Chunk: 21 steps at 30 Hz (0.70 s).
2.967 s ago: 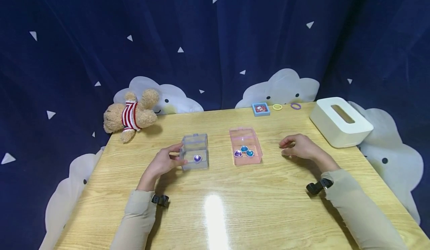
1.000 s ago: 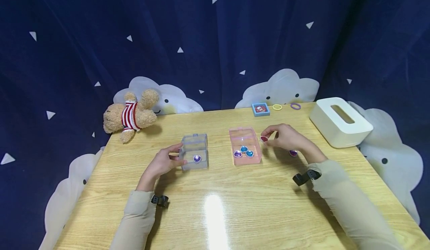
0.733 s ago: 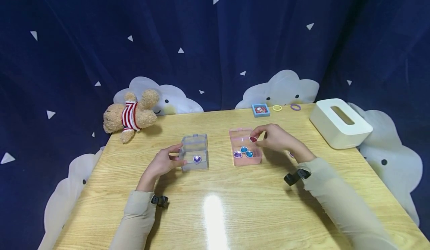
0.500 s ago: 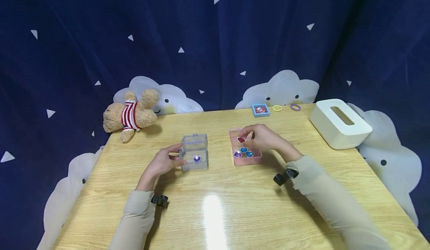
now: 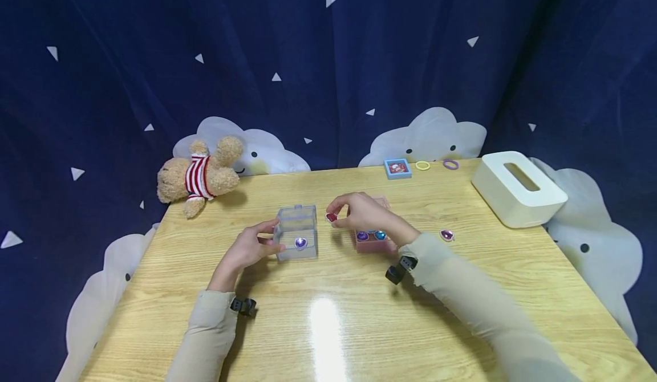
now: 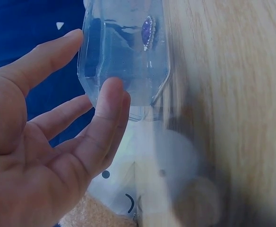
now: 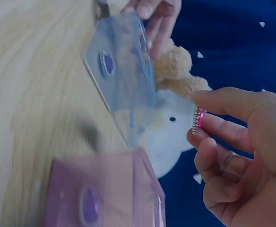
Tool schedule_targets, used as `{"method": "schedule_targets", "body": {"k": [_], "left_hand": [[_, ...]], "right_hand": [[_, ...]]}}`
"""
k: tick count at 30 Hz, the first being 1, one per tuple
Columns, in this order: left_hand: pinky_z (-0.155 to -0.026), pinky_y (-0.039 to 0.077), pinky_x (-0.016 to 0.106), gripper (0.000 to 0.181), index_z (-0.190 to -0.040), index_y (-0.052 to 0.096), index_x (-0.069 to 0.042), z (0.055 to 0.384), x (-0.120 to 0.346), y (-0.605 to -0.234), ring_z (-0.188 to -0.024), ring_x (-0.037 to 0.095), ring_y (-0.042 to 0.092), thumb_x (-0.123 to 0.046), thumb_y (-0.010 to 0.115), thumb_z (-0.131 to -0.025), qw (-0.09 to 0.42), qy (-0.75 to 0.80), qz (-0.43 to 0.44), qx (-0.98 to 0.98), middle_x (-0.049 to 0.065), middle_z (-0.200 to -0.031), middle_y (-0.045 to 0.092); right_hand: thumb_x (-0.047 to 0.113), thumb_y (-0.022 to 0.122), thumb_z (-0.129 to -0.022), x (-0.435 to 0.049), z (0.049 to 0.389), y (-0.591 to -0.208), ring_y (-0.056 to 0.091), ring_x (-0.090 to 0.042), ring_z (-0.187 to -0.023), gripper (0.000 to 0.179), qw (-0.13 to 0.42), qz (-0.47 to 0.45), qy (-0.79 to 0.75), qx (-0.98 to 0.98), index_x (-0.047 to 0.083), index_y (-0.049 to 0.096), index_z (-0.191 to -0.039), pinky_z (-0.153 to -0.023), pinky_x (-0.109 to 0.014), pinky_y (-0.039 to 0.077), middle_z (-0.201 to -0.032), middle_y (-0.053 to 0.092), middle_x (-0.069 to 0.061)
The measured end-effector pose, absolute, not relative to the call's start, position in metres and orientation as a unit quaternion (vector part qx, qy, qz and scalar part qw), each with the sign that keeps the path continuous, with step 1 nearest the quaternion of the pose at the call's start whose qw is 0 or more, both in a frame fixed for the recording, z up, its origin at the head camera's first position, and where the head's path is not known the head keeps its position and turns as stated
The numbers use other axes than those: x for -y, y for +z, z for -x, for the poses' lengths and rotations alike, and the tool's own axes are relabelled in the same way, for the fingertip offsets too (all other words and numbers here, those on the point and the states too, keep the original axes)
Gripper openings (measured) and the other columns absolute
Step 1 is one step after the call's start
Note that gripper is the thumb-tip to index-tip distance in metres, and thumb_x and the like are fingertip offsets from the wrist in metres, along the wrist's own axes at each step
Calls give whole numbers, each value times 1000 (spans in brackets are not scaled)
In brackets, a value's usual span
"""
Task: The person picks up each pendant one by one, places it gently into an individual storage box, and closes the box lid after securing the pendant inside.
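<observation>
My right hand (image 5: 366, 214) pinches a red heart-shaped gem (image 5: 331, 217) with a beaded silver edge between thumb and fingertips, in the air just right of the bluish clear box (image 5: 296, 254). In the right wrist view the gem (image 7: 200, 119) shows edge-on. The clear box stands with its lid up and holds a purple gem (image 5: 300, 243). Relaxed fingers of my left hand (image 5: 246, 251) rest along this box's left side. Beneath my right hand and wrist is the open pink box (image 5: 377, 247), partly hidden, with a purple gem (image 5: 362, 236) and blue gems (image 5: 380, 235) inside.
A pinkish-purple gem (image 5: 447, 235) lies on the table right of the pink box. A white tissue box (image 5: 523, 191) stands at the right edge, a teddy bear (image 5: 200, 177) at the back left. A blue-framed square (image 5: 397, 169), a yellow ring (image 5: 422, 166) and a purple ring (image 5: 450, 165) lie along the back.
My right hand has picked up the red gem from the table's right side and carried it left across the pink box toward the clear box. My left hand has stayed at the clear box.
</observation>
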<state>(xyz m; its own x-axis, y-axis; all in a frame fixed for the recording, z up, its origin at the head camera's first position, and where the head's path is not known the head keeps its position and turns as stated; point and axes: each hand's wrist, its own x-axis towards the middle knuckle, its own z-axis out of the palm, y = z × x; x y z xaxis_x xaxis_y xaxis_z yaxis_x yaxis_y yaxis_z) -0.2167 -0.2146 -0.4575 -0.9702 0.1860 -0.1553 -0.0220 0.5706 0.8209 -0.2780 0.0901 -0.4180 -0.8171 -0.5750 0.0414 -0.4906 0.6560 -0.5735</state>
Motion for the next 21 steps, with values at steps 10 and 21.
{"method": "schedule_targets", "body": {"k": [10, 21], "left_hand": [[-80, 58, 31, 76, -149, 44, -4, 218, 215, -458, -109, 33, 68, -15, 81, -83, 115, 466, -48, -876, 28, -130, 61], [-82, 57, 31, 76, -150, 43, -4, 217, 215, -457, -110, 35, 67, -15, 80, -85, 120, 471, -46, -873, 29, -135, 57]], "right_hand": [[23, 78, -84, -47, 276, -429, 67, -19, -91, 28, 78, 332, -271, -900, 19, 75, -111, -78, -28, 52, -107, 74, 2], [22, 79, -82, -19, 276, -445, 69, -20, -104, 29, 91, 342, -260, -899, 17, 76, -110, -90, -32, 53, -105, 76, 3]]}}
